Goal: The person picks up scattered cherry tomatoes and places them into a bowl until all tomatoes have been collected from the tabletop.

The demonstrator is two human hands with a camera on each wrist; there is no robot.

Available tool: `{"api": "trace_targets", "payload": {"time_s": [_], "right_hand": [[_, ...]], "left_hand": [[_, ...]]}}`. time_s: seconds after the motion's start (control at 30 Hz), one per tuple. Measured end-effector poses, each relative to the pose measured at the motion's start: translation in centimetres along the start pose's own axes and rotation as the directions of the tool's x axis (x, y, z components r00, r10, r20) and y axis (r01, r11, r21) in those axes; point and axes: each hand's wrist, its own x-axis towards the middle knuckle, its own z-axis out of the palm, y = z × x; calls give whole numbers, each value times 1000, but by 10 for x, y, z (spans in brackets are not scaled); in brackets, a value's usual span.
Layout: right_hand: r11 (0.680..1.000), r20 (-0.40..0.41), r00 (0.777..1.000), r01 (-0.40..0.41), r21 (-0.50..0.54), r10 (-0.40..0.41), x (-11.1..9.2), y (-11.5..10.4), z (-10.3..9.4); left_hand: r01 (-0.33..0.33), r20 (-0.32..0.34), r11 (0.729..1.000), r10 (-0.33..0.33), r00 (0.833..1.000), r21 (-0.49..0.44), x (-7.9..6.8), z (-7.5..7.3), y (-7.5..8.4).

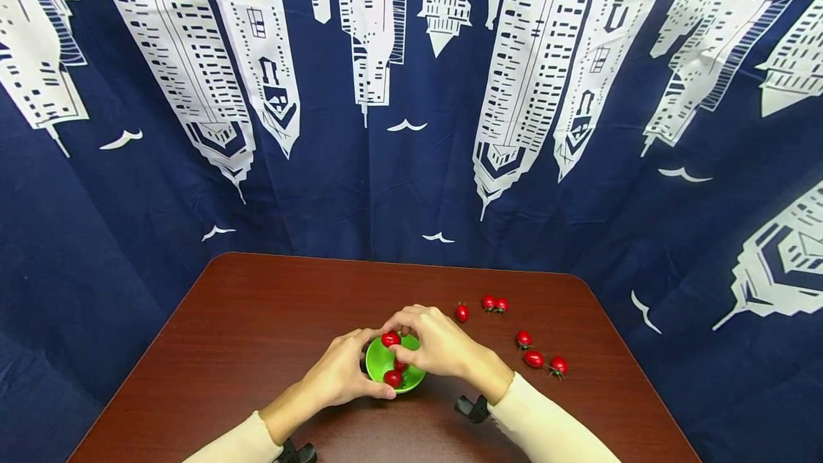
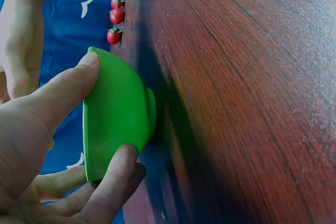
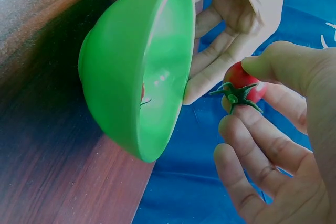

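A small green bowl (image 1: 378, 361) stands on the table, with cherry tomatoes (image 1: 393, 378) inside it. My left hand (image 1: 343, 370) grips the bowl from the left, thumb at the near rim and fingers round the far side, as the left wrist view shows (image 2: 113, 114) on the bowl's outer wall. Over the bowl's opening, my right hand (image 1: 429, 341) pinches one cherry tomato (image 3: 241, 80) between thumb and fingers. That tomato has a green star-shaped calyx (image 3: 236, 96) and is held just outside the rim in the right wrist view.
On the dark red-brown wooden table (image 1: 270, 320), several more cherry tomatoes lie right of the bowl, among them a single tomato (image 1: 461, 313), a pair (image 1: 494, 304) and a near group (image 1: 534, 359). A blue curtain (image 1: 321, 198) with white printed buildings hangs behind the table.
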Motion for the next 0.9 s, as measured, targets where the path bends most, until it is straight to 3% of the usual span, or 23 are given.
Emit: {"api": "trace_targets", "payload": {"time_s": [0.23, 0.6, 0.9], "right_hand": [[1000, 2, 1000, -27, -3, 27, -5, -1, 0], [1000, -65, 998, 5, -15, -6, -14, -1, -7], [998, -100, 995, -35, -44, 31, -29, 0, -17]], "left_hand": [[6, 22, 1000, -6, 1000, -14, -1, 0, 1], [20, 9, 1000, -20, 1000, 3, -2, 1, 3], [28, 20, 1000, -27, 999, -5, -2, 0, 4]]}}
